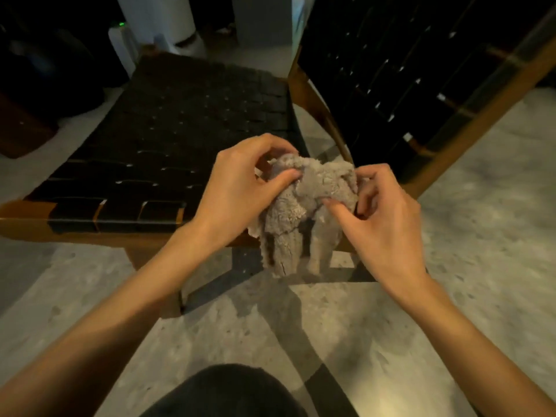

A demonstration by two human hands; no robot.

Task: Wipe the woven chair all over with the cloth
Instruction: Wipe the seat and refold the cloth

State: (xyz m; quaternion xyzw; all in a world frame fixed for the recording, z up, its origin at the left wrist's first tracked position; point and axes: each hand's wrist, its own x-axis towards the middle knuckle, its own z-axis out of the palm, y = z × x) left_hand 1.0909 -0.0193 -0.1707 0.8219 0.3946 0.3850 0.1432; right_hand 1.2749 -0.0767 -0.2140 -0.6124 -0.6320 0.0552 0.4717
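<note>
A fluffy grey cloth [304, 212] hangs bunched between both hands, above the near right corner of the woven chair. My left hand [240, 191] pinches its upper left part with thumb and fingers. My right hand [379, 224] grips its right side, thumb pressed into the pile. The chair has a black woven seat [180, 136] in a brown wooden frame [24, 215], stretching away to the left. Its black woven backrest [406, 76] leans up at the right.
Pale speckled stone floor [481, 206] surrounds the chair. White appliances [168, 19] stand beyond the seat's far end, and dark furniture [39, 79] fills the far left. My dark-clothed knee [228, 392] shows at the bottom edge.
</note>
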